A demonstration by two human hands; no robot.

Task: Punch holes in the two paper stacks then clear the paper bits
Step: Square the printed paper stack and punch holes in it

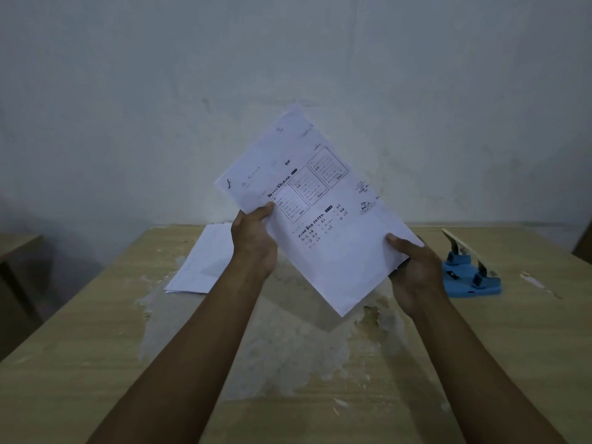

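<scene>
Fingers of left hand (pixel 254 238) and right hand (pixel 415 267) clamp printed stack (pixel 317 213), held tilted above table (pixel 96 331). Second stack (pixel 205 261) lies at 9 o'clock; blue punch (pixel 471 274) at 3. Risk: loose sheets skew, holes misalign.

Clearance, as it stands for you:

- Centre of the table (pixel 96 363) — bare worn surface between your forearms, open right up to the near edge.
- Above centre — taken up by the printed paper stack (pixel 320 225), tilted in the air, pinched by your left hand (pixel 254 238) and right hand (pixel 416 270).
- Far left — second paper stack (pixel 201 261) lying flat, just behind the left hand.
- Far right — blue hole punch (pixel 471 274), lever raised, close beside your right hand; bare tabletop beyond it.
- Rear — wall (pixel 288 59) directly behind the table.
</scene>
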